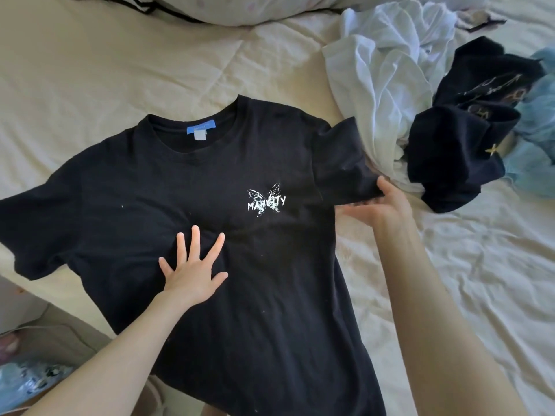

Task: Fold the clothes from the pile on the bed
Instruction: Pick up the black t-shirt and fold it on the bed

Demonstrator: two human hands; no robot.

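Observation:
A black T-shirt with a white butterfly print and a blue neck label lies face up, spread flat on the cream bed. My left hand presses flat on its chest with fingers spread. My right hand pinches the hem of the shirt's right-side sleeve, thumb on top and fingers under the cloth. The pile of unfolded clothes sits at the upper right: a white garment, a crumpled black garment with gold print, and a light blue one.
A pillow lies at the head of the bed, with a dark cord beside it. The bed's edge runs along the lower left, with floor and a box of items below it. Rumpled sheet spreads at right.

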